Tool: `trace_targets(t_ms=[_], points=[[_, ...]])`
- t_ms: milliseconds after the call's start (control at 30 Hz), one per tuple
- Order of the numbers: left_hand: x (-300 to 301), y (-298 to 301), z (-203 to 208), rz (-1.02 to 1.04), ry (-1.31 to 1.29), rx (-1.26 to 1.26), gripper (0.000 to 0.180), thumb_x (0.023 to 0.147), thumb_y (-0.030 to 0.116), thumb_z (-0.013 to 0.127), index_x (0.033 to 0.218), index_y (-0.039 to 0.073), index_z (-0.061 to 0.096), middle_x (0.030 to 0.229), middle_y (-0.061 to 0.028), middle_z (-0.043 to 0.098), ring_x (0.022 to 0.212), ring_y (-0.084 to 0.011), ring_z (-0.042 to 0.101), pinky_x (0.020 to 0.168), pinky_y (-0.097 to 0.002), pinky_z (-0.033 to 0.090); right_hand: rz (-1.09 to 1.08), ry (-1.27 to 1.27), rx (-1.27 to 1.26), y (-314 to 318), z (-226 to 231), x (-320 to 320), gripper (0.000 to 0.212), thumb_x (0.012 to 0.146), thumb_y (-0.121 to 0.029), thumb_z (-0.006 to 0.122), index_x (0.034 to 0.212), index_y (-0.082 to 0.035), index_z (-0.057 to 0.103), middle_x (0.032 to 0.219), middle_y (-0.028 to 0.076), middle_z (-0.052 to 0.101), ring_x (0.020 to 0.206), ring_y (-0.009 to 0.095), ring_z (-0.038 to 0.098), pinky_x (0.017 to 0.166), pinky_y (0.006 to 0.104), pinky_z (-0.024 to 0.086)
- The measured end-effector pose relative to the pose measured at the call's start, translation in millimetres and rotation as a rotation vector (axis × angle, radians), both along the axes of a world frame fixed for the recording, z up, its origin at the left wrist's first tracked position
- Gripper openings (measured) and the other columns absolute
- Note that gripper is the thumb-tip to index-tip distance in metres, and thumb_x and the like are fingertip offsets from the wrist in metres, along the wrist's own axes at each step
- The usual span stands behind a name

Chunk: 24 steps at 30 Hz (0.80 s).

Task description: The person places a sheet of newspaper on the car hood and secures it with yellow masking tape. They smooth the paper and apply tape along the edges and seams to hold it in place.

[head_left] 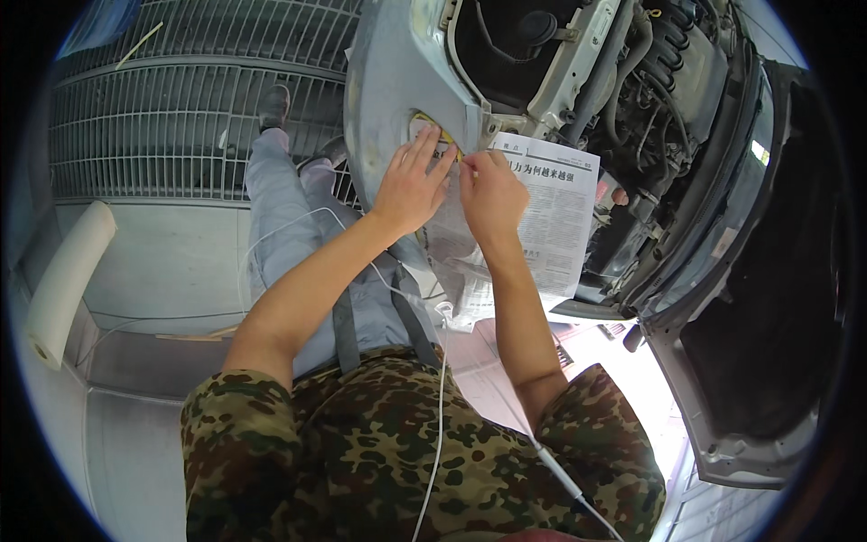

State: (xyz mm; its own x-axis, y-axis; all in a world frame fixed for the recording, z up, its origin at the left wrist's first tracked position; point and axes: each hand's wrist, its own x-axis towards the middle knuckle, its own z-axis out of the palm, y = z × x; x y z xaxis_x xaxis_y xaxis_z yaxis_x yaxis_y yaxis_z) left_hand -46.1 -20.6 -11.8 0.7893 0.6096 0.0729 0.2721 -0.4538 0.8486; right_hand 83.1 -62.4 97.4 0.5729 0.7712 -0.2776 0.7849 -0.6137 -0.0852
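A newspaper sheet (558,226) lies against the grey car bumper (390,86) and reaches over the edge of the engine bay. Yellow masking tape (447,136) runs along the sheet's upper left border on the bumper. My left hand (414,185) rests there with its fingers stretched out, pressing at the tape. Close beside it, my right hand (497,194) is closed, thumb and forefinger pinching at the tape's end. The fingertips partly cover the tape, so little of it shows.
The engine (668,99) lies exposed at the right, next to the raised hood (768,298). A white roll (70,282) leans at the left. Metal floor grating (163,126) spans the upper left. A white cable (442,415) hangs across my front, and thin wooden strips (194,337) lie at the left.
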Motion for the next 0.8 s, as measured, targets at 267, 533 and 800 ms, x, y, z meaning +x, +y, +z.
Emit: trace_targets(t_ms=[267, 533, 800], points=[[-0.5, 2.7, -2.6, -0.104, 0.106, 0.004, 0.066, 0.095, 0.027, 0.067, 0.157, 0.011, 0.052, 0.169, -0.0278, 0.033, 0.158, -0.0426, 0.032, 0.122, -0.0580, 0.035, 0.648, 0.417, 0.201, 29.0, 33.4, -54.1, 0.014, 0.084, -0.011, 0.076, 0.097, -0.013, 0.071, 0.095, 0.005, 0.068, 0.078, 0.032, 0.070, 0.062, 0.0416, 0.055], [-11.3, 16.2, 2.8, -0.183, 0.024, 0.103, 0.055, 0.100, 0.031, 0.058, 0.154, 0.022, 0.057, 0.168, -0.0354, 0.030, 0.159, -0.0473, 0.030, 0.123, -0.0584, 0.033, 0.172, 0.666, 0.320, 38.2, 36.2, -52.8, 0.015, 0.091, 0.000, 0.072, 0.105, -0.006, 0.072, 0.101, 0.012, 0.071, 0.090, 0.033, 0.072, 0.074, 0.0370, 0.056], [-16.2, 15.2, -3.1, -0.087, -0.068, -0.003, 0.053, 0.088, 0.014, 0.074, 0.140, 0.013, 0.065, 0.160, -0.0334, 0.042, 0.150, -0.0430, 0.043, 0.116, -0.0551, 0.041, -0.064, 0.679, 0.210, 36.8, 20.8, 13.8, 0.035, 0.097, -0.001, 0.066, 0.132, -0.004, 0.071, 0.098, 0.009, 0.074, 0.084, 0.016, 0.065, 0.079, 0.0310, 0.053]])
